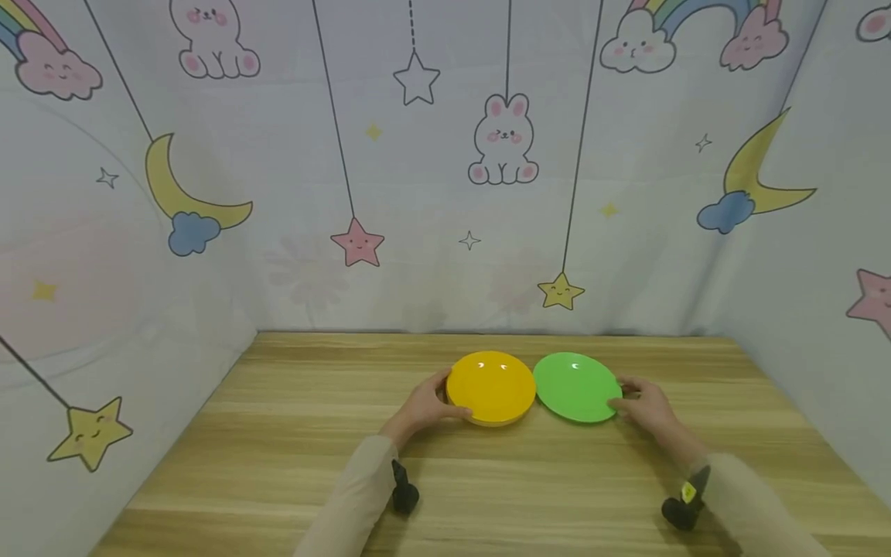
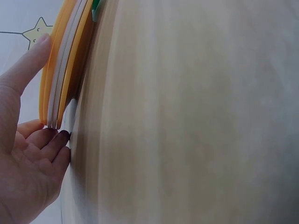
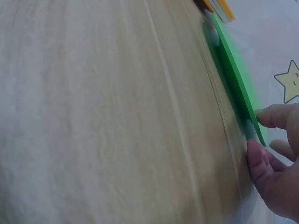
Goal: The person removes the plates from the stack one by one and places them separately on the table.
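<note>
Toward the far edge of the wood-grained bench (image 1: 244, 449), the left hand (image 1: 423, 404), part-curled, grips a glossy orange round dish stack (image 1: 491, 385), lower layers hidden from above; the right hand (image 1: 650, 405) pinches a round green plate (image 1: 578, 387), some fingers hidden. Room opens nearer the sleeves (image 1: 355, 495).

Booth (image 1: 278, 155) with cartoon-print cloth walls (image 1: 445, 193)

Text: none readable | behind gripping right hand (image 1: 649, 408): yellow patch (image 1: 688, 493) (too small to read) on black wrist device (image 1: 684, 514)
</note>
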The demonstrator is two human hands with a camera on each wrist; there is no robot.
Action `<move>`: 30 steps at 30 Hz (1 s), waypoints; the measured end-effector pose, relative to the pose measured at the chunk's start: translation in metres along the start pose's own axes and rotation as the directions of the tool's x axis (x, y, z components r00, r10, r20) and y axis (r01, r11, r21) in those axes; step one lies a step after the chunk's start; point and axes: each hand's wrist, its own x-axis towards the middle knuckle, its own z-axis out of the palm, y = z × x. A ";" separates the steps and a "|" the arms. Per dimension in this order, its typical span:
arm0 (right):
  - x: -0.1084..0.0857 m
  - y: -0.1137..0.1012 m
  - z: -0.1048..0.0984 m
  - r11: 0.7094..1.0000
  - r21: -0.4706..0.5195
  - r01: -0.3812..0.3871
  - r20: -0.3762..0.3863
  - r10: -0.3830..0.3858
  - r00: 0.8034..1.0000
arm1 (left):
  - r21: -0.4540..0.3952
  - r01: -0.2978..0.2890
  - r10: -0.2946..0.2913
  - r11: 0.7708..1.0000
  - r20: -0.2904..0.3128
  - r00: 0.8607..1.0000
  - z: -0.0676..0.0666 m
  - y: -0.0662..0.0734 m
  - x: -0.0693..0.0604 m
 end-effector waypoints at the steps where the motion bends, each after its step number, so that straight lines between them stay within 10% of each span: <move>1: 0.001 -0.001 -0.001 1.000 -0.016 0.009 -0.008 -0.010 1.000 | -0.003 -0.003 0.003 1.000 -0.001 1.000 0.000 0.000 0.000; 9: 0.008 -0.018 -0.003 0.989 -0.130 0.078 -0.017 -0.080 0.997 | -0.006 -0.007 0.007 1.000 -0.010 1.000 -0.004 0.000 -0.001; 19: 0.018 -0.050 0.013 0.995 -0.003 0.100 0.214 -0.097 0.972 | 0.009 0.000 0.000 1.000 -0.007 1.000 -0.004 -0.001 -0.001; 30: 0.019 -0.077 0.046 0.996 0.055 0.072 0.280 -0.085 0.956 | 0.017 -0.015 0.015 1.000 -0.005 1.000 0.000 -0.001 0.001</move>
